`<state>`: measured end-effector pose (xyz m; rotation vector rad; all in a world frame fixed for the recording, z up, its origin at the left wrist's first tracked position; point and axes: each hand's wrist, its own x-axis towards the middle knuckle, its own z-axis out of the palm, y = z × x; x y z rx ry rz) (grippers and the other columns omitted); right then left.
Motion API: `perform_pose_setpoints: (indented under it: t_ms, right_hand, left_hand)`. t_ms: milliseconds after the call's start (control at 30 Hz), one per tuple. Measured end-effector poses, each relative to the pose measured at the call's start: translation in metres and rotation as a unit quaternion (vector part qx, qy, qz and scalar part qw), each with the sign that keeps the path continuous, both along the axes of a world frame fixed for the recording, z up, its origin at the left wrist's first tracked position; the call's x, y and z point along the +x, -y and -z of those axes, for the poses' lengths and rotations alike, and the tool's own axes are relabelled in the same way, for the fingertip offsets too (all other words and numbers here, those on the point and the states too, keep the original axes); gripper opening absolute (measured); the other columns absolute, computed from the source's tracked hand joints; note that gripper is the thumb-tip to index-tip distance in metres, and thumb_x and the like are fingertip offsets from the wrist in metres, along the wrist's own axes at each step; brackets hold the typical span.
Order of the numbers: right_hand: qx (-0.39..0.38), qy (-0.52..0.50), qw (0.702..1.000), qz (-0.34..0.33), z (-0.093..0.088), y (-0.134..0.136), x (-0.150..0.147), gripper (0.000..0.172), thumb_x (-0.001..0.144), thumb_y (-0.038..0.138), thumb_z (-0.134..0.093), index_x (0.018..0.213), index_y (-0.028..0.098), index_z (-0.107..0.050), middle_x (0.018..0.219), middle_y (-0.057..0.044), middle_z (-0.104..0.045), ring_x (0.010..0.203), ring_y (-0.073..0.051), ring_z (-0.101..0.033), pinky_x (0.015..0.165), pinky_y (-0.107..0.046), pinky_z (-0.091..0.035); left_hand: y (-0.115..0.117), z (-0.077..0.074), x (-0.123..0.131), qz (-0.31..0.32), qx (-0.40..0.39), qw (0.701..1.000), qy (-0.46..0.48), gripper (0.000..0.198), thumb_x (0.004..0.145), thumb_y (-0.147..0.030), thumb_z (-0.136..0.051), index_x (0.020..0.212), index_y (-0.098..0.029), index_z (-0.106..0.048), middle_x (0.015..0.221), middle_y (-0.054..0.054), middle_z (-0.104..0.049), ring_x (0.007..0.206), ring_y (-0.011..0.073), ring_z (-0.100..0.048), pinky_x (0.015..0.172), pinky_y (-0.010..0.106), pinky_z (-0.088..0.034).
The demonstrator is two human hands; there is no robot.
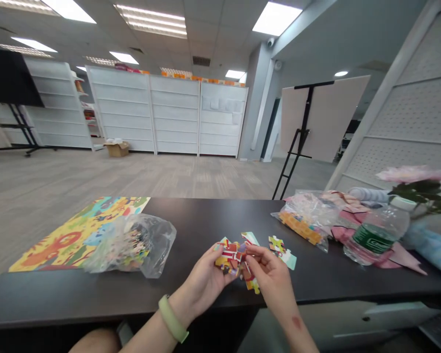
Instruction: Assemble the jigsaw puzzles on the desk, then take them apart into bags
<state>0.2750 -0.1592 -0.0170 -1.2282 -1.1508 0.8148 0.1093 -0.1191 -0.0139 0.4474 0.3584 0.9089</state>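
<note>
Low over the dark table, my left hand is closed around a small cluster of colourful jigsaw puzzle pieces, red, white and yellow. My right hand meets it there, thumb and forefinger pinched on a jigsaw puzzle piece that the fingertips mostly hide. Whether that piece is joined to the cluster, I cannot tell. A pale green and red piece lies just behind the hands. More loose pieces lie beyond my right hand, partly covered by it. Red and yellow pieces show between the two hands.
On the left, a clear plastic bag of puzzle pieces rests on a bright animal picture sheet. To the right are another plastic bag with orange pieces, a water bottle, pink cloth and flowers. The dark table's front edge runs beneath my forearms.
</note>
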Motion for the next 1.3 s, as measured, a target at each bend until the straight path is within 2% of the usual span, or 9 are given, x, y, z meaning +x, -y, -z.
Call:
perform_pose_setpoints:
  t_ms: [133,333,467,633,833,967,1067,1133,1300]
  right_hand:
    - [0.065,-0.014,0.994,0.092,-0.005,0.004,-0.001,0.036,0.078,0.046,-0.074,0.102,0.021,-0.063,0.091,-0.007,-0.074,0.085,-0.022,-0.071,0.077,-0.033,-0.059]
    - [0.052,0.104,0.991,0.07,-0.001,0.004,-0.012,0.039,0.087,0.044,-0.064,0.118,0.022,-0.057,0.106,-0.01,-0.069,0.09,-0.022,-0.069,0.071,-0.032,-0.058]
    - [0.027,0.271,0.953,0.133,0.005,-0.005,0.029,0.038,0.092,0.042,-0.052,0.122,0.021,-0.06,0.119,-0.012,-0.065,0.108,-0.026,-0.063,0.09,-0.042,-0.054]
    - [-0.049,0.441,0.894,0.065,0.014,-0.009,0.067,0.034,0.081,0.033,-0.063,0.113,0.022,-0.069,0.122,-0.009,-0.067,0.122,-0.032,-0.054,0.107,-0.05,-0.04]
    - [-0.08,0.426,0.901,0.025,0.003,-0.004,0.063,0.029,0.079,0.031,-0.067,0.106,0.021,-0.07,0.115,-0.009,-0.068,0.111,-0.026,-0.061,0.099,-0.041,-0.046]
    - [-0.086,0.429,0.899,-0.02,-0.002,0.006,0.068,0.037,0.076,0.035,-0.073,0.111,0.023,-0.07,0.125,-0.009,-0.065,0.121,-0.028,-0.057,0.105,-0.042,-0.043]
    - [-0.068,0.439,0.895,-0.041,0.0,0.012,0.071,0.03,0.08,0.03,-0.069,0.11,0.025,-0.07,0.123,-0.006,-0.067,0.119,-0.026,-0.059,0.105,-0.041,-0.044]
    - [-0.039,0.448,0.892,-0.034,0.004,0.013,0.073,0.023,0.088,0.031,-0.061,0.108,0.025,-0.071,0.118,-0.006,-0.07,0.115,-0.025,-0.062,0.103,-0.04,-0.046]
    - [0.007,0.442,0.895,0.059,0.011,0.008,0.079,0.033,0.099,0.037,-0.043,0.109,0.022,-0.07,0.111,-0.009,-0.074,0.103,-0.025,-0.069,0.095,-0.041,-0.053]
  left_hand:
    - [0.0,-0.003,0.0,-0.082,-0.051,0.995,-0.031,0.015,0.099,-0.018,-0.049,0.102,-0.013,-0.062,0.098,0.01,-0.069,0.075,0.015,-0.065,0.086,0.04,-0.055]
    - [0.009,-0.005,0.006,-0.034,0.043,0.997,-0.061,0.025,0.087,-0.027,-0.072,0.107,-0.016,-0.061,0.106,0.01,-0.069,0.091,0.0204,-0.068,0.081,0.033,-0.056]
    - [0.003,0.0,0.003,-0.08,0.021,0.989,-0.12,0.027,0.085,-0.014,-0.07,0.107,-0.02,-0.057,0.1,0.006,-0.069,0.086,0.0178,-0.068,0.085,0.039,-0.057]
    - [-0.004,0.0,-0.004,-0.051,-0.009,0.988,-0.143,0.027,0.086,-0.012,-0.058,0.111,-0.023,-0.053,0.106,0.007,-0.068,0.099,0.0236,-0.068,0.086,0.052,-0.057]
    - [0.003,-0.002,0.004,-0.038,0.024,0.981,-0.191,0.032,0.083,-0.013,-0.059,0.112,-0.024,-0.052,0.103,0.005,-0.066,0.085,0.0187,-0.066,0.077,0.046,-0.061]
    - [0.001,0.003,0.007,-0.036,0.05,0.978,-0.201,0.039,0.083,-0.014,-0.062,0.117,-0.026,-0.047,0.106,0.007,-0.066,0.094,0.0221,-0.066,0.076,0.044,-0.061]
    - [-0.002,0.008,0.006,-0.044,0.076,0.974,-0.209,0.043,0.084,-0.016,-0.063,0.12,-0.027,-0.044,0.11,0.007,-0.065,0.099,0.0237,-0.065,0.076,0.044,-0.061]
    - [-0.002,0.01,0.005,-0.04,0.083,0.972,-0.217,0.045,0.084,-0.017,-0.063,0.122,-0.028,-0.042,0.109,0.007,-0.065,0.094,0.0218,-0.065,0.076,0.043,-0.06]
    - [0.0,0.005,0.003,-0.024,0.062,0.974,-0.216,0.052,0.082,-0.02,-0.067,0.127,-0.028,-0.042,0.104,0.006,-0.065,0.082,0.0175,-0.066,0.078,0.044,-0.06]
